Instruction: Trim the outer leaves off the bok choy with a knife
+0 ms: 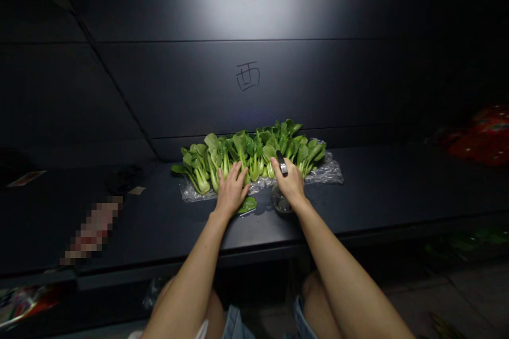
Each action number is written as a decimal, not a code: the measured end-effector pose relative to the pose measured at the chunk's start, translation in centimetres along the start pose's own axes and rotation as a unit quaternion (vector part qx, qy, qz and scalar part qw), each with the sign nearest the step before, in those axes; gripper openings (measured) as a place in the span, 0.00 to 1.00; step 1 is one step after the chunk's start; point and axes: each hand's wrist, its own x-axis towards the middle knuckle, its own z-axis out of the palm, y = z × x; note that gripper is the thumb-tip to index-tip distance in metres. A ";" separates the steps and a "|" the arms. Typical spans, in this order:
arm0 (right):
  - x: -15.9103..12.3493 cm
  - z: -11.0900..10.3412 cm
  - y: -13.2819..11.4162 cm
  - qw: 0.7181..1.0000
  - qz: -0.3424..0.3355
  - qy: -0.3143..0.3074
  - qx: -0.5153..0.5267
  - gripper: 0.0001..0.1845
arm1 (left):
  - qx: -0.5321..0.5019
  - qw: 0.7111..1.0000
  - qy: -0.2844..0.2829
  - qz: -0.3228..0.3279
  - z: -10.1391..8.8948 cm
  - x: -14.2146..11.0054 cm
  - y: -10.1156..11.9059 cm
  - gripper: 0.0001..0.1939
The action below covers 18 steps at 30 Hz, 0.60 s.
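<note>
Bunches of green bok choy (254, 156) stand side by side in a row on clear plastic wrap (332, 169), along the back of the dark shelf. My left hand (233, 190) is open, its fingers spread over the stems left of the middle. A loose green leaf (248, 204) lies on the shelf beside that hand's wrist. In my right hand (291, 183), closed at the right part of the row, is a clear rounded bottle (281, 202). A black and silver part shows at the bottle's top; my fingers and palm hide much of it.
A dark panel (191, 90) with a handwritten character rises behind the vegetables. The shelf's front edge (262, 248) runs just before my knees. Red packaging (483, 137) sits far right, and a small card (137, 190) lies to the left.
</note>
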 end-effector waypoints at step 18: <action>0.0 -0.5 0.2 0.991 -0.097 0.038 0.088 0.26 | 0.003 1.000 0.003 0.007 -0.1 -0.2 0.3 0.24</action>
